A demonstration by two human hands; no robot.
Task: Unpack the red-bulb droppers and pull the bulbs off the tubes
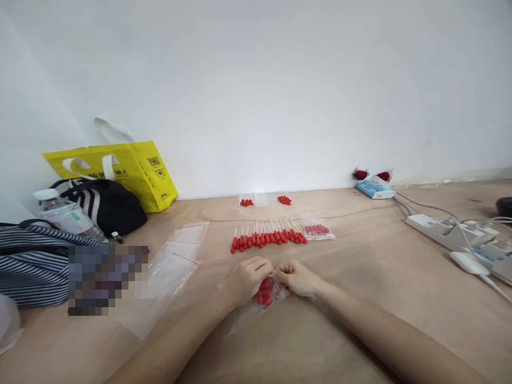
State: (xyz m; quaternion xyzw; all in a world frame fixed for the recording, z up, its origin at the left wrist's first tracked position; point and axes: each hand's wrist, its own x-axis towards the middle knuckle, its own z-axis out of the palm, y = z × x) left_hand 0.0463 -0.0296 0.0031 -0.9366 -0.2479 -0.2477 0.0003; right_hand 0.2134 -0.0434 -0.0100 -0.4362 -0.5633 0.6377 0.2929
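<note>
Close in front of me, my left hand (248, 278) and my right hand (299, 278) pinch the upper edge of a clear zip bag (244, 320). Inside it lies a bunch of red-tipped sticks (263, 293), partly covered by my left hand. Just beyond my hands, a row of loose red-tipped sticks (268, 238) lies with the red ends toward me. A filled bag (318, 228) adjoins the row's right end. To the left, several flat clear zip bags (164, 282) overlap on the wooden table (360, 288).
Filled bags (260, 200) lie by the wall. At left stand a yellow bag (136, 176), a black bag (116, 205), a plastic bottle (72, 216) and a striped bag (32, 264). At right are a tissue pack (376, 189), dark red flowers (361, 174) and a power strip (436, 232) with cables.
</note>
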